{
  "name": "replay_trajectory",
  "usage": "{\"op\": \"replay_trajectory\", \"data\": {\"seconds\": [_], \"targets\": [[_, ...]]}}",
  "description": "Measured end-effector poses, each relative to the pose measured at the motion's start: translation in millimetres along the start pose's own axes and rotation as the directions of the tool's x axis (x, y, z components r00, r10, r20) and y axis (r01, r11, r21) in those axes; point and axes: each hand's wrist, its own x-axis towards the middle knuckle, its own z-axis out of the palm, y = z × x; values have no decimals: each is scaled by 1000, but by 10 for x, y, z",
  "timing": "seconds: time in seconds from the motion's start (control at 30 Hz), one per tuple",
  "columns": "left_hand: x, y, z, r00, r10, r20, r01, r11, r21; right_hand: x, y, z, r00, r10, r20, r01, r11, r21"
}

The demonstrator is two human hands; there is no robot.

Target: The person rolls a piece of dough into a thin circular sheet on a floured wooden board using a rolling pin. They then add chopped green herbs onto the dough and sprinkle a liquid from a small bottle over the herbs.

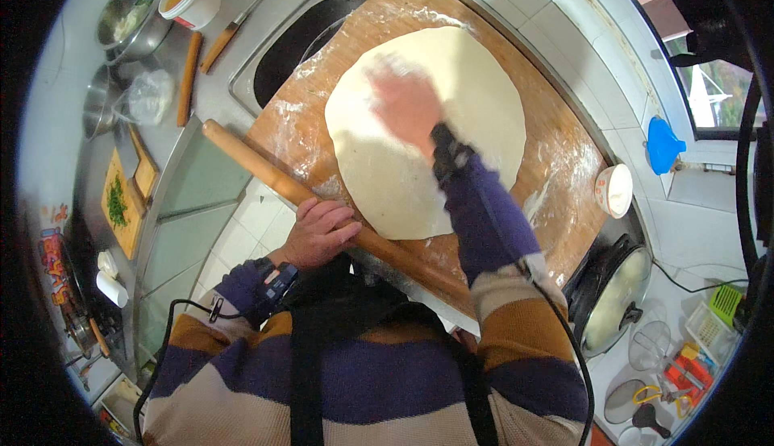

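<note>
A large round sheet of rolled dough (387,198) lies on a floured wooden board (562,186). Over its upper left part is my right hand (405,101), blurred by motion and spread flat; whether it touches the dough is hard to tell. Along the board's near edge runs a long wooden rolling pin (254,159), slanting down to the right. My left hand (320,232) rests on the pin with its fingers wrapped over it. Part of the pin's lower right end is covered by my right sleeve.
Behind the board is a dark sink (284,65). To the left are a knife (221,44), a shorter wooden rod (189,80), a white tub (196,5), a metal bowl (151,35) and chopped greens (117,201). At right stand a small bowl (614,191) and a lidded pan (614,301).
</note>
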Motion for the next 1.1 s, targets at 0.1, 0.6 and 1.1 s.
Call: {"op": "replay_trajectory", "data": {"seconds": [0.1, 0.6, 1.1], "targets": [[9, 7, -6, 1000, -13, -21, 12, 999, -32, -99, 800, -156, 929, 367, 48, -365, 930, -38], [93, 18, -82, 998, -10, 70, 7, 999, 35, -167, 330, -298, 935, 331, 131, -326, 944, -58], [924, -335, -533, 984, -164, 67, 163, 986, 13, -2288, -616, -1070, 759, 485, -434, -414, 874, 255]]}}
